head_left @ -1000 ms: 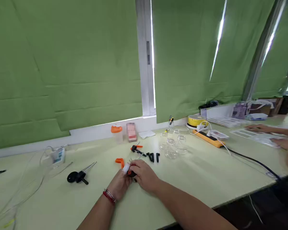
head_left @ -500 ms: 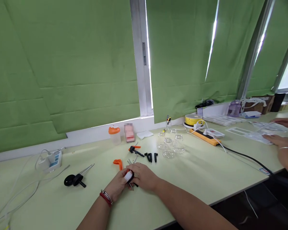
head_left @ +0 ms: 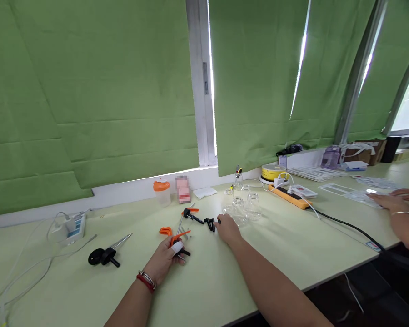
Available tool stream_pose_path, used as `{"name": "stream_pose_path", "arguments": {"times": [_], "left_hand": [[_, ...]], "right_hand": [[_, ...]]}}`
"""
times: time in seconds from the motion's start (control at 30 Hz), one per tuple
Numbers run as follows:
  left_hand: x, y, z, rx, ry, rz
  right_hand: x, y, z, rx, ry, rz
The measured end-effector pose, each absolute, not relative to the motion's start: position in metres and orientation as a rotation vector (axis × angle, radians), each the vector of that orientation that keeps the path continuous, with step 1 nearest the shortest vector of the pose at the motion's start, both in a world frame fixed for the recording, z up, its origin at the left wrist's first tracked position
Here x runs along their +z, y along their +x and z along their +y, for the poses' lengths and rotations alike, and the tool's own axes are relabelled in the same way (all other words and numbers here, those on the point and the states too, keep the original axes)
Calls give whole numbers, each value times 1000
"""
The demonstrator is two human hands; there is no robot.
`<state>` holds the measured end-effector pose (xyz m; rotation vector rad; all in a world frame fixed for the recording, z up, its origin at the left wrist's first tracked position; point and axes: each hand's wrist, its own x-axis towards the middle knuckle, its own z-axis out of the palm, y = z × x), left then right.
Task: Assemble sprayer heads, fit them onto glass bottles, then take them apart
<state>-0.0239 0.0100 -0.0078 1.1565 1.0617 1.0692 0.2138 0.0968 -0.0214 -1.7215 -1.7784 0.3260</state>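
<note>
My left hand [head_left: 165, 259] is closed around a black part with an orange lever [head_left: 180, 237] and a thin metal rod. White tape wraps its thumb. My right hand [head_left: 227, 228] reaches forward to the right, its fingertips closed on a small black elbow-shaped piece [head_left: 219, 221], mostly hidden. Just left of those fingers lie similar small black pieces [head_left: 210, 224]. Bent orange levers [head_left: 165, 231] rest beyond my left hand. Farther back is another black-and-orange assembly with a metal rod [head_left: 193, 215]. Black round caps with metal rods [head_left: 104, 256] lie to the left.
Several clear glass jars [head_left: 238, 211] stand beyond my right hand. An orange-lidded cup [head_left: 162, 193] stands near the wall. An orange power strip [head_left: 289, 197] and its cables lie to the right. White cables [head_left: 51, 260] cross the left side. A co-worker's hands [head_left: 388, 201] handle clear sheets at far right.
My right hand has left the part held with my left hand and moved right to the small black pieces. The left hand keeps the part, its orange lever now showing.
</note>
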Motion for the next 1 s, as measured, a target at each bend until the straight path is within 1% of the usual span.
{"name": "stream_pose_path", "arguments": {"times": [0.13,0.37,0.5,0.63,0.73,0.83,0.9,1.0], "left_hand": [[-5,-25,11,1174,1083,1077],[-4,-28,13,1267,1038,1075],[-1,-28,12,1300,1030,1056],[0,-30,11,1332,1032,1020],[-1,-33,12,1356,1037,983],[0,-34,12,1373,1042,948],[1,-34,11,1372,1056,909],[3,-33,8,1349,1086,851]], "right_hand": [[-31,214,101,349,-1808,-1806],[-29,219,100,383,-1858,-1729],[-21,218,96,432,-1749,-1688],[-13,205,85,581,-1497,-1745],[-12,189,72,858,-1233,-1775],[-15,176,60,1355,-928,-1645],[-18,170,55,1581,-856,-1569],[-19,167,52,1762,-843,-1518]]}}
